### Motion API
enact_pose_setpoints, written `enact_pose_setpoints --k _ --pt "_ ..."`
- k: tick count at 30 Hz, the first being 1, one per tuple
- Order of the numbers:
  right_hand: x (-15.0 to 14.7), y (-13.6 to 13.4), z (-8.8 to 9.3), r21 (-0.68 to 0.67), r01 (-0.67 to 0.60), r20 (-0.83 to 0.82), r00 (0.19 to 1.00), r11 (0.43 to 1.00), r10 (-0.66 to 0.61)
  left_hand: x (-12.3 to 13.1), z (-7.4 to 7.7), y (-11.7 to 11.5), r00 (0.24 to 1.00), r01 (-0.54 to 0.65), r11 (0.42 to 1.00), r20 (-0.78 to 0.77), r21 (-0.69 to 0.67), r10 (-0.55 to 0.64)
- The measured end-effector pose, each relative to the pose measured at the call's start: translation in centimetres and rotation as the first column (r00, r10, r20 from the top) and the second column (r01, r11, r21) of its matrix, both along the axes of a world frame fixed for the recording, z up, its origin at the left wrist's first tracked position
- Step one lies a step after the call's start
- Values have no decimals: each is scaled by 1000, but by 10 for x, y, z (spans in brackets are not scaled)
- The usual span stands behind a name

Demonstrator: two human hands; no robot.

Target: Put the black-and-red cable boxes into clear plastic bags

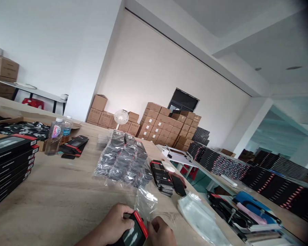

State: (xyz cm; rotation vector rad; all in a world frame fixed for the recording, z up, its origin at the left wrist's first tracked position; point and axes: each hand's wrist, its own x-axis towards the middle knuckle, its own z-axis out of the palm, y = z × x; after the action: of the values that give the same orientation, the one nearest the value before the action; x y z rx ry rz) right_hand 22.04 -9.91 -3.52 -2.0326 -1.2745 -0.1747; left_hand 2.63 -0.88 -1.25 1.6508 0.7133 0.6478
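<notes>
My left hand [118, 221] is closed around a black box with a red edge [136, 229] and a pale printed picture, close to the table's near side. Against the other side of the box is my right hand [161, 232], its fingers curled on a clear plastic bag [146, 201] that stands up between the hands. The right fingertips are partly hidden. Beyond them lies a heap of dark boxes in clear bags [125, 157]. To its right sits a stack of flat black cartons [162, 176], and nearer on that side a pile of clear plastic bags [199, 215].
Larger black boxes [10, 164] are stacked at the left edge. Two bottles stand behind them, one a clear bottle [53, 136], beside an open carton [41, 145] of dark pieces. A black phone-like slab [179, 185] lies right. Brown cartons [164, 126] line the wall.
</notes>
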Motion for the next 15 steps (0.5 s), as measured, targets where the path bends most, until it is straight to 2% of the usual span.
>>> enact_pose_setpoints --k 3,5,7,12,15 --pt "2 3 -2 53 -78 -320 943 996 91 1 -3 2 1000 -29 1000 3 -12 29" --pt "2 5 -1 84 -107 -432 892 991 133 2 -5 3 999 -38 999 19 -12 38" --pt "-1 6 1 107 -103 -435 889 989 140 4 -7 5 998 -53 998 35 -25 54" --pt "-13 5 -2 107 -76 -299 948 991 105 6 -9 7 995 -79 991 44 -112 84" --pt "-16 2 -3 82 -87 -310 944 993 109 4 -7 7 994 -90 990 59 -113 98"
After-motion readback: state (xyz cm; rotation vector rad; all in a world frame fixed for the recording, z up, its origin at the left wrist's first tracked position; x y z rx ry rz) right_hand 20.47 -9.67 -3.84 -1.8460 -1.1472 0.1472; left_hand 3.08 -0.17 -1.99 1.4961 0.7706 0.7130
